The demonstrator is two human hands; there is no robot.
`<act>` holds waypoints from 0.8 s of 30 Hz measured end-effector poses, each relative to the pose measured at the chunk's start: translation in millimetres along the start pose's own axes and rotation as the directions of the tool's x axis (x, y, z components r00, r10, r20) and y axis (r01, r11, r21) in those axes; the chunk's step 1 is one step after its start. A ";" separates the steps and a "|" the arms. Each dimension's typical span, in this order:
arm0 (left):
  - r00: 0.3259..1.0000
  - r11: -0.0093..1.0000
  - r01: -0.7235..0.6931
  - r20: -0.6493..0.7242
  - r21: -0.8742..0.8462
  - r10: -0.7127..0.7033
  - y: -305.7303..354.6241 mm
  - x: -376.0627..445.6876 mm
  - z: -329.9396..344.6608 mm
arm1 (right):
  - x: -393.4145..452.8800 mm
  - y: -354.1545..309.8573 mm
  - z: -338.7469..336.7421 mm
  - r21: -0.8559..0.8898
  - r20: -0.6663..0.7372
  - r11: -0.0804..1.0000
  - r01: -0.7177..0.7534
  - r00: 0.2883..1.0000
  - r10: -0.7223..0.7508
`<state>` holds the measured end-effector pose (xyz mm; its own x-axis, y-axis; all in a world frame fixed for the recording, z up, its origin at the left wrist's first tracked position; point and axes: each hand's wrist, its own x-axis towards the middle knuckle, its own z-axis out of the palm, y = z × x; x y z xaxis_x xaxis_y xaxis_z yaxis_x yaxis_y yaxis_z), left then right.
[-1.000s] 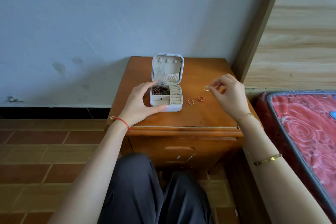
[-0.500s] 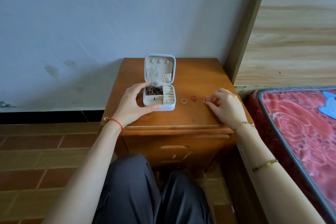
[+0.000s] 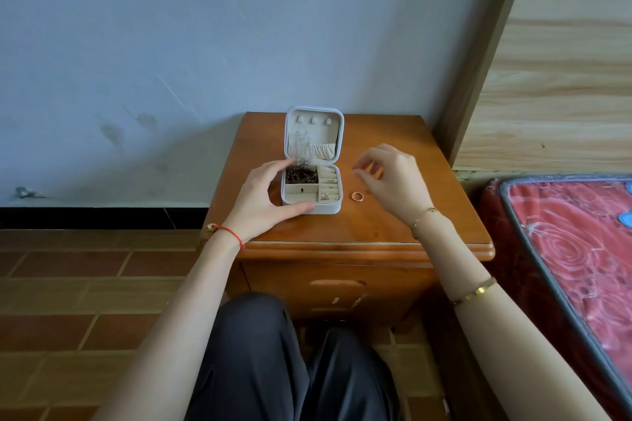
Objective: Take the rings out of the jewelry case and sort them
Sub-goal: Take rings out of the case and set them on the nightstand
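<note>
**Third ring is down, right hand goes back toward the case**

Half a second ago the right hand [image 3: 393,181] was low on the surface [image 3: 393,225], fingertips at a ring beside two others. Now it has lifted and moved left, toward the case [image 3: 313,181]. Its fingers are curled and loosely apart, thumb and forefinger not quite meeting, and I see nothing between them, so I think it is empty.

One ring [image 3: 357,195] lies flat on the surface just to the right of the case. The other two rings should be further right, but the raised hand covers that place now, so I cannot tell where they are.

The left hand [image 3: 263,202] has not changed its work: it is clamped on the case, thumb along the front edge and fingers on the left wall, and keeps it steady. The lid stands open and upright.

In my judgement the putting down is finished and the next pick begins. The slots in the right part of the case hold more small shiny pieces, so the task is perhaps at the middle, not near the end.
</note>
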<state>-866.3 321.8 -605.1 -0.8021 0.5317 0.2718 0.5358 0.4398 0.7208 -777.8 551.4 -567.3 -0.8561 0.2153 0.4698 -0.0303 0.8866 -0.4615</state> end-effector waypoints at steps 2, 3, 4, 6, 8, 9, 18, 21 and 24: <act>1.000 1.000 -0.002 -0.011 -0.006 0.002 0.8 -0.6 0.1 | 6.7 -7.9 11.2 0.004 0.061 1.000 0.007 0.998 -0.008; 1.000 1.000 -0.001 -0.013 -0.006 0.000 0.8 -0.8 0.2 | 9.3 -11.2 15.4 -0.003 0.092 1.000 0.014 0.996 -0.014; 1.000 1.000 0.001 -0.013 -0.005 -0.001 0.7 -0.9 0.3 | 11.4 -13.8 18.7 -0.015 0.122 1.000 0.024 0.992 -0.022; 1.000 1.000 0.001 -0.013 -0.001 -0.001 -0.3 -0.7 0.4 | 14.5 -17.9 22.7 -0.053 0.174 0.997 0.051 0.984 -0.041; 1.000 1.000 0.003 -0.009 -0.002 -0.003 -1.1 -0.5 0.2 | 16.8 -20.8 24.6 -0.099 0.217 0.992 0.075 0.975 -0.052; 1.000 1.000 0.004 -0.007 -0.005 -0.004 -1.5 -0.5 0.3 | 17.7 -21.7 24.9 -0.116 0.232 0.990 0.081 0.971 -0.053; 1.000 1.000 0.006 0.003 -0.015 -0.006 -3.2 0.3 0.6 | 26.3 -26.2 27.6 -0.233 0.286 0.962 0.140 0.956 -0.070; 1.000 1.000 0.003 -0.002 -0.012 -0.003 -3.4 -0.1 0.6 | 26.5 -26.4 28.0 -0.248 0.296 0.956 0.157 0.952 -0.080; 1.000 1.000 -0.001 0.000 -0.011 0.001 -3.5 -0.2 1.0 | 26.1 -26.6 26.2 -0.272 0.307 0.943 0.193 0.946 -0.105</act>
<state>-867.7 320.9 -608.3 -0.8018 0.5318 0.2726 0.5334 0.4312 0.7277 -812.9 522.7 -562.5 -0.9650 -0.0152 0.2618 -0.0534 0.9888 -0.1396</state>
